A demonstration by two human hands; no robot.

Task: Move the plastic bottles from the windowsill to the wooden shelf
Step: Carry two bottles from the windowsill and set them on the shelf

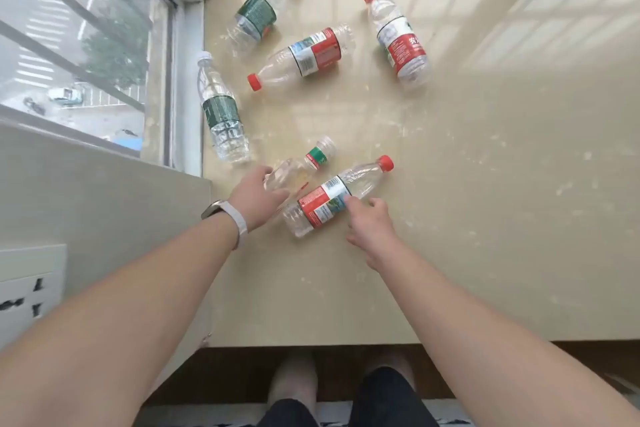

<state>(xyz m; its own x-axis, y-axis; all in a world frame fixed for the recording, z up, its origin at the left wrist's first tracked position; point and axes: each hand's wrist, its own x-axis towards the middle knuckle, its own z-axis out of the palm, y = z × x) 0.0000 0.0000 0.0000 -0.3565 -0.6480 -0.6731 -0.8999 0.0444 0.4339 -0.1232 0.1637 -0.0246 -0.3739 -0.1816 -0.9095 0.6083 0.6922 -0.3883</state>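
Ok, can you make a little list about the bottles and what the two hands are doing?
place: windowsill
bottles: six, all lying down
left hand: holds the small bottle by its bottom end
right hand: fingers touch the nearest red-label bottle, not wrapped round it
those two bottles: side by side, close together
left wrist: white watch band
shelf: not in view

— Where does the single view sit?
— On the person's head, wide-angle, facing forward and steeply down, close above the windowsill [450, 218]; the person's feet [294, 380] show at the bottom edge.
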